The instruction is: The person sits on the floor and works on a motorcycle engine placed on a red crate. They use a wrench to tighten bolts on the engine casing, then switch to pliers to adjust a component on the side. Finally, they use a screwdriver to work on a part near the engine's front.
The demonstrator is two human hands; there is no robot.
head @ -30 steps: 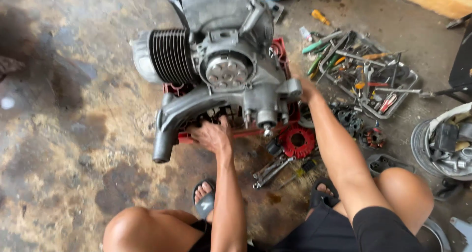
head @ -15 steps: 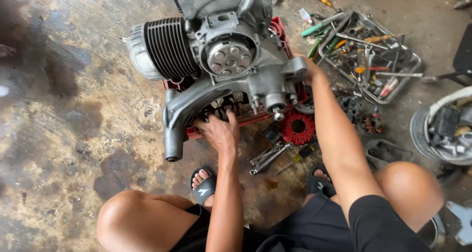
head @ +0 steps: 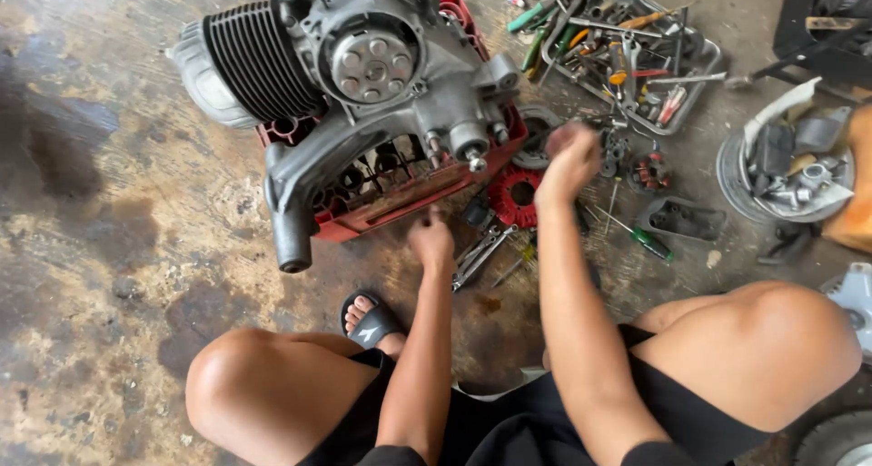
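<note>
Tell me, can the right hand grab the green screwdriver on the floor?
Probably yes. The right hand hangs just left of the green screwdriver, which lies in the open on the floor with nothing over it.

A stained concrete floor (head: pixel 109 248) is carrying everything. Toward its far edge a red crate (head: pixel 400 198) is sitting with a grey engine (head: pixel 363 75) resting on it. Just right of the crate a red toothed disc (head: pixel 516 193) is lying flat, with loose wrenches (head: pixel 481 252) beside it. A green-handled screwdriver (head: pixel 647 241) is lying farther right. A wire tray (head: pixel 704 84) of tools is sitting near the far right corner, and a round pan (head: pixel 731 171) of parts is standing at the right edge.
</note>
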